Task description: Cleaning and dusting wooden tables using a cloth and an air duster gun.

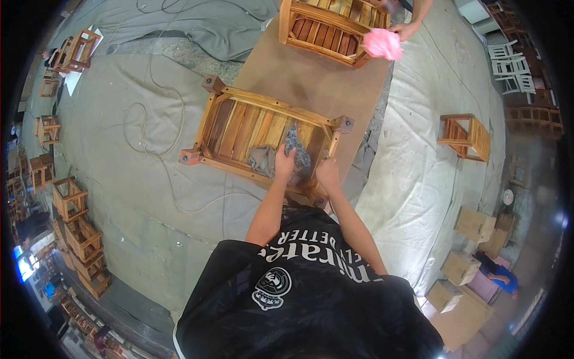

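Observation:
In front of me an upturned slatted wooden table [242, 128] lies with its underside up and short dark-ended legs pointing toward me. My left hand [285, 163] is closed on a grey patterned rag [298, 152], which rests against the slats inside the frame. Part of the rag is bunched to the left of that hand. At the frame's right end, my right hand [327, 172] is closed around the near part of the rail. Its fingertips are partly hidden.
Beyond, another slatted wooden piece [326, 33] stands on the brown board [281, 75]; a co-worker's hand [406, 30] holds a pink cloth [382, 45] there. A cord [158, 152] loops over the floor covering. Wooden stools [84, 236] stand left, one stool [466, 137] right, with cartons [460, 267].

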`<state>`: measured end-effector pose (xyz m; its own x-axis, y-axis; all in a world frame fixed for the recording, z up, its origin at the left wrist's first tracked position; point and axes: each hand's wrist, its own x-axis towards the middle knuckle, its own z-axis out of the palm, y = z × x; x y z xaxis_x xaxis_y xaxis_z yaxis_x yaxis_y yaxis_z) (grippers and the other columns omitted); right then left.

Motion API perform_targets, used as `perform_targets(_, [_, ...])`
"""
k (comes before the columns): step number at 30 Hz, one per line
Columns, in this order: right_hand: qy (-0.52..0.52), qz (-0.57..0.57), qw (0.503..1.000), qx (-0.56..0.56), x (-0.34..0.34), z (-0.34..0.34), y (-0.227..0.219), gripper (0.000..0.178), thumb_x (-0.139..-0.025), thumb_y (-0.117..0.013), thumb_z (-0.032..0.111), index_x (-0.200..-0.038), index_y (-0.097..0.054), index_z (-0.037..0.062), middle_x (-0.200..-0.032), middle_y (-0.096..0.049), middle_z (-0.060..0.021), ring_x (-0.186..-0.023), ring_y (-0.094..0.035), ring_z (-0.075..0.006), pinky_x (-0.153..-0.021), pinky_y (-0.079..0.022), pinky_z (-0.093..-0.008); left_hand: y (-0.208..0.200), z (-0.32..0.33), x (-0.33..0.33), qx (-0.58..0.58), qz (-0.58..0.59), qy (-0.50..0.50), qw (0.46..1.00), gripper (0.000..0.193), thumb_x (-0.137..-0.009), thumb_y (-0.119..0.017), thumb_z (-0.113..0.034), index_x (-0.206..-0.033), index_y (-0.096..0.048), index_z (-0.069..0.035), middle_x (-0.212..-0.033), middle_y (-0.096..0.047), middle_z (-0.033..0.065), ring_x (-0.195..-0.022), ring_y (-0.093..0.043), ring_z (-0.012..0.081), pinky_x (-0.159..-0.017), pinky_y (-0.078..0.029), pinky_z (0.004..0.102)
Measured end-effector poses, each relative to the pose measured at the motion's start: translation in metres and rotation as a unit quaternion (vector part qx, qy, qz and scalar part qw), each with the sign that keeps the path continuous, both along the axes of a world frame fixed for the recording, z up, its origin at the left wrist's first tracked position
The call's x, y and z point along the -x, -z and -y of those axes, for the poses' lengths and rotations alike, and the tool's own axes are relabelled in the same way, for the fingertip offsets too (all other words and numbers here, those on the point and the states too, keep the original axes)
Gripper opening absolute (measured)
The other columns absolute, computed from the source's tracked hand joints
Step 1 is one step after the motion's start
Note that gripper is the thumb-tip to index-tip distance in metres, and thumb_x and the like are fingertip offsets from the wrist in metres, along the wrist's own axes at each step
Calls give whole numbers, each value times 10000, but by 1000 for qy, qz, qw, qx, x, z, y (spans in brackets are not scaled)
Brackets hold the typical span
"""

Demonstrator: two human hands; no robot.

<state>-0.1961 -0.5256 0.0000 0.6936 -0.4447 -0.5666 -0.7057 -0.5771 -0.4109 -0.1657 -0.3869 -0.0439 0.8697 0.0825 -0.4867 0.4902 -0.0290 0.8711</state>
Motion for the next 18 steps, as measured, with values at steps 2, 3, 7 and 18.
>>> perform_targets(2, [4,4,1000,-3,-3,-3,-2,392,-885,-482,146,-1126,-398,-151,-964,-586,-416,-973,-597,-518,-860,-480,-537,10,-2,1,-28,11,0,1000,471,-899,-621,-170,-1285,-492,68,-1119,-626,216,-1003,-606,286,-886,-452,349])
perform_targets(3, [8,6,1000,-4,-5,-5,-2,381,-884,-483,139,-1121,-400,-148,-963,-586,-417,-976,-596,-519,-862,-480,-536,17,-4,2,-56,20,1,998,472,-900,-620,-169,-1286,-490,69,-1141,-619,221,-1036,-599,287,-905,-445,346])
perform_targets(7, [13,2,1000,-1,-11,-2,-2,378,-883,-485,131,-1118,-395,-151,-978,-586,-412,-984,-592,-521,-860,-483,-534,19,-7,0,-58,-19,35,997,546,-913,-624,-237,-1325,-450,76,-1261,-562,224,-1158,-539,291,-990,-398,351])
perform_targets(18, [21,35,999,-1,-26,2,19,373,-928,-486,178,-1118,-396,-131,-1004,-582,-405,-979,-596,-513,-859,-485,-531,28,-5,-2,-44,-17,48,998,557,-918,-625,-236,-1340,-435,74,-1256,-563,226,-1139,-543,278,-973,-404,338])
